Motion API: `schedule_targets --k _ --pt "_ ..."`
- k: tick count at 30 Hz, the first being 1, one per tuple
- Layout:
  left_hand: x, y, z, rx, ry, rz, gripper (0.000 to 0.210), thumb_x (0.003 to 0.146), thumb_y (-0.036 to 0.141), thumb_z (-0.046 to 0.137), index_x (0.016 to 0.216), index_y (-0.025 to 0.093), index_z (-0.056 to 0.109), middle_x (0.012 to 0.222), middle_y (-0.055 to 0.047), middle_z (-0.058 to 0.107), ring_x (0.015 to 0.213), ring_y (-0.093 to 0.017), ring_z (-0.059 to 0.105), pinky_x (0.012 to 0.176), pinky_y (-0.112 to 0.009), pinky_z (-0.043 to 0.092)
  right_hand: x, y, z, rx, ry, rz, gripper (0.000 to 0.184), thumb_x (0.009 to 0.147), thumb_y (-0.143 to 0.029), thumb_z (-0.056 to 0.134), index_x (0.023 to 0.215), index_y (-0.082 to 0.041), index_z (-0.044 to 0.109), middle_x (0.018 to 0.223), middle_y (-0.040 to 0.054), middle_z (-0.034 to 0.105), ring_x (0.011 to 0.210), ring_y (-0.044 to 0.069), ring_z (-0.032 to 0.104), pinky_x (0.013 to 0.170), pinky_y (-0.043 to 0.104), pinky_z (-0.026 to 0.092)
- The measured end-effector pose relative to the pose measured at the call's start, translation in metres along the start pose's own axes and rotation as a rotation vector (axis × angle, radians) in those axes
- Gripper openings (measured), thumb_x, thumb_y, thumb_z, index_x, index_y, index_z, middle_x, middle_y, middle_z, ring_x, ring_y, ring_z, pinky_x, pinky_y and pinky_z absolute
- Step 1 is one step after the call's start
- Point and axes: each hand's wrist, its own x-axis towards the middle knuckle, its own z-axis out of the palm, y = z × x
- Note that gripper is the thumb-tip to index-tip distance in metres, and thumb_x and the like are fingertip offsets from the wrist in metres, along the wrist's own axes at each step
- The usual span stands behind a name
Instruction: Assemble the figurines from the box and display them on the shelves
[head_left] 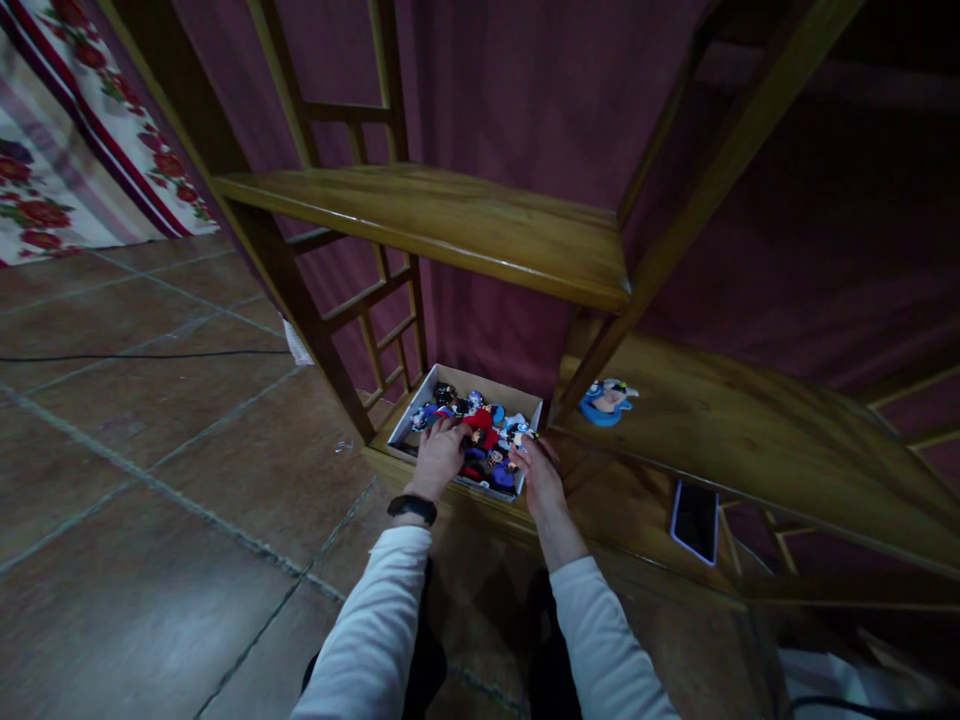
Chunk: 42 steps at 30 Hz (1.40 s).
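Observation:
An open white cardboard box (424, 394) stands on the low wooden shelf, filled with small colourful figurines in red, blue, purple, black and white. My left hand (441, 456), with a dark band on its wrist, reaches over the box's near side. Its fingers lie apart among the figurines, beside a red figurine (481, 421); their tips are partly hidden. Over the box's right end, my right hand (541, 474) has its fingers around a small white-and-blue figurine (519, 434), whose details are too small to make out.
Another figurine, blue and white (606, 402), rests on a wooden shelf to the right. Lower down lies a phone (694, 521) with a pale purple edge. A wooden shelf board (450, 228) overhangs the box, and an upright post (592, 365) rises to its right.

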Motion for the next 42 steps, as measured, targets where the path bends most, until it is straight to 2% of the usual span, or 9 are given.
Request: schedule_targets --k 3,5,8,12,15,20,25,32,42 --pt "0.002 -0.012 -0.009 -0.064 0.049 -0.165 0.023 0.071 0.011 0.054 0.086 0.023 0.068 0.09 -0.01 0.066 0.097 -0.026 0.058 0.091 -0.039 0.039 -0.001 -0.001 0.001 0.017 0.002 0.009 0.022 0.058 -0.027 0.074 0.074 -0.017 0.063 0.073 0.0009 0.07 0.07 0.015 0.065 0.066 0.027 0.053" --pt "0.003 -0.018 -0.009 -0.166 0.17 -0.274 0.02 0.071 0.012 0.056 0.082 0.023 0.068 0.074 -0.008 0.065 0.083 -0.024 0.061 0.084 -0.035 0.042 -0.002 -0.001 0.002 0.036 0.004 0.023 0.022 0.059 -0.026 0.074 0.075 -0.017 0.063 0.074 0.0007 0.07 0.07 0.015 0.065 0.066 0.027 0.053" --pt "0.006 -0.026 -0.004 -0.261 0.33 -0.296 0.02 0.069 0.011 0.058 0.081 0.022 0.068 0.068 -0.006 0.063 0.076 -0.022 0.061 0.079 -0.033 0.044 -0.004 -0.001 0.004 0.056 -0.017 0.053 0.02 0.059 -0.026 0.073 0.075 -0.018 0.064 0.074 0.0005 0.07 0.07 0.015 0.066 0.065 0.026 0.054" --pt "0.01 -0.03 0.007 -0.191 0.238 -0.126 0.023 0.069 0.008 0.057 0.084 0.02 0.069 0.084 -0.01 0.065 0.088 -0.023 0.059 0.087 -0.034 0.042 -0.004 -0.001 0.006 0.061 -0.018 0.083 0.019 0.06 -0.026 0.073 0.074 -0.018 0.064 0.074 0.0005 0.07 0.07 0.015 0.066 0.064 0.026 0.054" --pt "0.015 -0.025 0.013 -0.098 0.135 -0.093 0.025 0.073 0.01 0.054 0.089 0.021 0.07 0.099 -0.01 0.063 0.099 -0.023 0.055 0.094 -0.033 0.038 -0.002 -0.001 0.007 0.071 0.001 0.07 0.02 0.06 -0.026 0.072 0.076 -0.019 0.063 0.076 0.0007 0.07 0.071 0.015 0.066 0.064 0.026 0.054" --pt "0.035 0.002 0.021 -0.067 0.122 0.02 0.032 0.082 0.016 0.047 0.108 0.02 0.064 0.111 -0.011 0.059 0.105 -0.023 0.052 0.095 -0.033 0.036 -0.001 -0.001 0.008 0.096 0.046 0.059 0.019 0.06 -0.025 0.072 0.075 -0.02 0.061 0.075 0.0003 0.069 0.074 0.017 0.067 0.067 0.027 0.054" --pt "0.063 0.034 0.041 0.04 0.036 0.122 0.033 0.083 0.017 0.045 0.112 0.02 0.061 0.118 -0.011 0.057 0.112 -0.025 0.046 0.098 -0.038 0.031 -0.003 0.003 0.008 0.103 0.059 -0.011 0.023 0.06 -0.03 0.072 0.079 -0.02 0.063 0.082 0.0019 0.07 0.079 0.018 0.067 0.068 0.028 0.055" --pt "0.089 0.049 0.064 0.183 0.002 0.063 0.03 0.084 0.014 0.038 0.098 0.011 0.065 0.109 -0.02 0.059 0.111 -0.032 0.044 0.098 -0.051 0.022 -0.004 0.005 0.016 0.09 0.081 -0.042 0.024 0.06 -0.032 0.072 0.077 -0.017 0.063 0.081 0.0045 0.071 0.08 0.019 0.067 0.069 0.029 0.054" --pt "0.103 0.047 0.049 0.129 -0.063 0.027 0.027 0.074 0.02 0.055 0.099 0.013 0.061 0.104 -0.02 0.062 0.11 -0.034 0.046 0.096 -0.048 0.024 -0.006 0.003 0.012 0.133 0.104 -0.041 0.022 0.061 -0.032 0.071 0.076 -0.018 0.063 0.081 0.0027 0.07 0.077 0.017 0.067 0.066 0.027 0.054"
